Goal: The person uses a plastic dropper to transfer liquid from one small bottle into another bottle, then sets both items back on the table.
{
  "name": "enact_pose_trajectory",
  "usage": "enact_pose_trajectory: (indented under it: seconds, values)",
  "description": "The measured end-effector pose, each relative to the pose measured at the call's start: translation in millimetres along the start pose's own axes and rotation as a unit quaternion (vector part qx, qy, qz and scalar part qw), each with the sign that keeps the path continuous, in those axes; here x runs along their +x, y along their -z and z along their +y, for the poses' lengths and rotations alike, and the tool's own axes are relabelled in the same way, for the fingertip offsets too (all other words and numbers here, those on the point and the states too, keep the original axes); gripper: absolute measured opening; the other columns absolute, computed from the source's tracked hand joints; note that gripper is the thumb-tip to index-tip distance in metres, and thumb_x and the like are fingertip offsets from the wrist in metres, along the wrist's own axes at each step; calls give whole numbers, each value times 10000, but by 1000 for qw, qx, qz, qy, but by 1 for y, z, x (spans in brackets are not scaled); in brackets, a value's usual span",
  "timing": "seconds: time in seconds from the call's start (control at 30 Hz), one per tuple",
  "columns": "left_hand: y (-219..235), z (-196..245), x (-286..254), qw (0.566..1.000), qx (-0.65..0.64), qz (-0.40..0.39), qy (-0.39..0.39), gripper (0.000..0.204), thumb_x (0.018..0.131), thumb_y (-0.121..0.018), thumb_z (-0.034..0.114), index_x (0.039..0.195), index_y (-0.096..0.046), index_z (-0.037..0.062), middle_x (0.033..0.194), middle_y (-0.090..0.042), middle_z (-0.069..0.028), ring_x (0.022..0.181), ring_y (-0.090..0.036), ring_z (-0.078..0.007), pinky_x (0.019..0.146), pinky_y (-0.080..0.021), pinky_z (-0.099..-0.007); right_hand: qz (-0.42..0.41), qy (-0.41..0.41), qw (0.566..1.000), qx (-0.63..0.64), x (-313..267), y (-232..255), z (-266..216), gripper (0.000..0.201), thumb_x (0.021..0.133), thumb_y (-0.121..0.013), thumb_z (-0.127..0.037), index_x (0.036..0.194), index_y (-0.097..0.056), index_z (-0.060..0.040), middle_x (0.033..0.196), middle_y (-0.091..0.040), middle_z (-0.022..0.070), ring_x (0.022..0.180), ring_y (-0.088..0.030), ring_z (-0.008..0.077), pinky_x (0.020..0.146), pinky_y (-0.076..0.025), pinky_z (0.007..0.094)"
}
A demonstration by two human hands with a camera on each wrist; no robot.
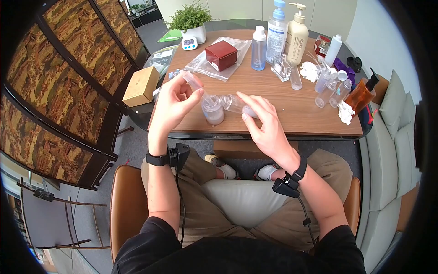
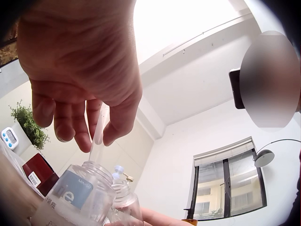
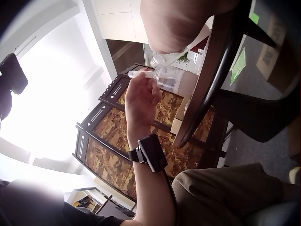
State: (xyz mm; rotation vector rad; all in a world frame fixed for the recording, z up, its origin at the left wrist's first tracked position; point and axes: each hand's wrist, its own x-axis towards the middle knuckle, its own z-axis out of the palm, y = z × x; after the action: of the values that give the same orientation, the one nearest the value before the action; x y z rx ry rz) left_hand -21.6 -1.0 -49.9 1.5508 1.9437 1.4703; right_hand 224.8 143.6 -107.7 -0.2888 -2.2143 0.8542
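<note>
My left hand (image 1: 172,101) pinches a slim translucent plastic tube (image 1: 194,81) between thumb and fingers. The tube slants down into the mouth of a clear bottle (image 1: 213,114), which stands upright near the table's front edge. A blue label (image 2: 75,188) shows on that bottle in the left wrist view, and cloudy contents sit low inside. On the other side, my right hand (image 1: 265,119) holds a smaller clear bottle (image 1: 235,104) by its base end, thumb and fingers around it. This bottle is tipped on its side, with its neck right at the standing bottle's rim.
A dark red box (image 1: 221,54) lies on a clear plastic bag farther back. Pump bottles (image 1: 296,39) stand behind, and several small clear bottles (image 1: 326,93) crowd the right side near an amber pump bottle (image 1: 360,95). A cardboard box (image 1: 140,86) sits at the left edge.
</note>
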Motion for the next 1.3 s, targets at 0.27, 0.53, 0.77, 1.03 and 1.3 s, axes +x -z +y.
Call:
enact_pose_trajectory:
  seconds: [0.27, 0.53, 0.77, 1.03, 1.3]
  values:
    - [0, -2, 1, 1000, -2, -3, -3, 161, 1021, -785, 151, 1113, -705, 46, 898, -693, 36, 754, -569, -13, 631, -452, -213, 0, -1, 1000, 0, 0, 0, 0, 518, 1026, -665, -46, 1543, -628, -51, 1367, -681, 148, 1273, -613, 322, 1190, -413, 437]
    - [1, -2, 0, 1000, 6, -2, -1, 159, 1020, -786, 145, 1112, -704, 45, 901, -689, 36, 761, -565, -12, 631, -449, -214, 2, 1, 1000, -1, 0, -1, 1, 519, 1024, -662, -43, 1543, -628, -51, 1375, -680, 151, 1279, -611, 323, 1191, -413, 438]
    - [-4, 6, -2, 997, -55, 42, -16, 138, 1029, -758, 122, 1118, -702, 34, 873, -651, 43, 723, -531, -16, 616, -416, -219, 3, 1, 1000, 0, 0, 0, 1, 514, 1026, -663, -48, 1539, -631, -48, 1388, -679, 153, 1295, -609, 329, 1196, -410, 438]
    - [2, 7, -1, 970, -125, 166, -125, 89, 1068, -649, 52, 1144, -662, 9, 912, -624, 2, 639, -477, -37, 544, -346, -214, 2, 0, 1000, 0, 0, 0, 0, 513, 1026, -663, -42, 1538, -632, -46, 1380, -681, 154, 1286, -612, 330, 1194, -410, 439]
    - [1, 9, 2, 947, -185, 220, -141, 97, 1083, -617, 59, 1155, -659, 9, 823, -611, -13, 594, -471, -41, 510, -320, -212, 4, 2, 1000, -1, -1, -1, 1, 512, 1027, -664, -47, 1538, -633, -51, 1382, -678, 153, 1289, -610, 329, 1195, -411, 438]
